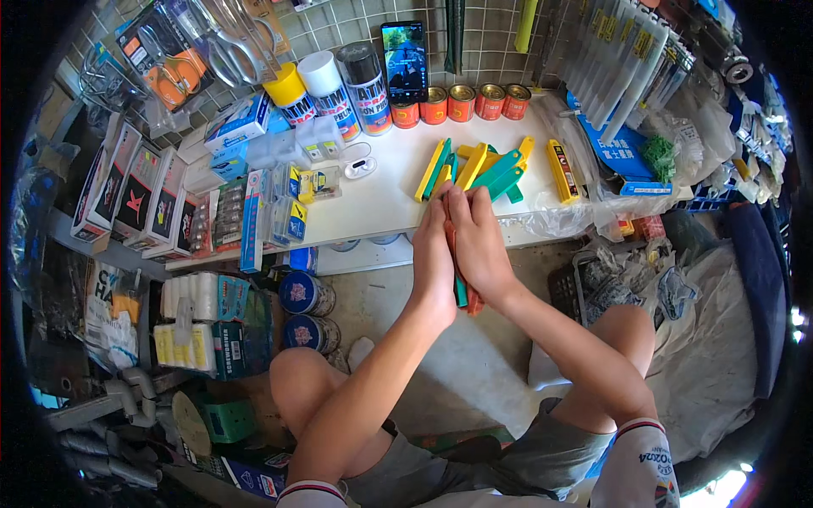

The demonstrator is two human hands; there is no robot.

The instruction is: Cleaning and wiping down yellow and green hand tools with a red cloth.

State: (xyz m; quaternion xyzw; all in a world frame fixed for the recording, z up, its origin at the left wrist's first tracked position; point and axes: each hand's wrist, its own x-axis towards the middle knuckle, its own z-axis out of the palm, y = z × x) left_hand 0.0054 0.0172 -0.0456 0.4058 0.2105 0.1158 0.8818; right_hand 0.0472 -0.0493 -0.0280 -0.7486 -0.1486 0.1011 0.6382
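My left hand [433,254] and my right hand [481,244] are pressed palm to palm in front of the white table's edge. Between them they hold a slim green plastic case [460,291] and a red-orange piece [474,302], perhaps cloth. Only the lower ends and a thin strip show; the palms hide the rest. Just beyond my fingertips lies a loose pile of green plastic cases [502,173] and yellow plastic cases [472,166], long and flat. To its right is a yellow case with a dark printed label [563,170].
Red-orange tins [461,105] line the back of the white table [375,213], beside a lit phone [405,60] and ATM spray cans [365,89]. Boxes [136,190] crowd the left. Plastic bags and a blue card box [613,146] sit right; a black basket [565,289] stands below.
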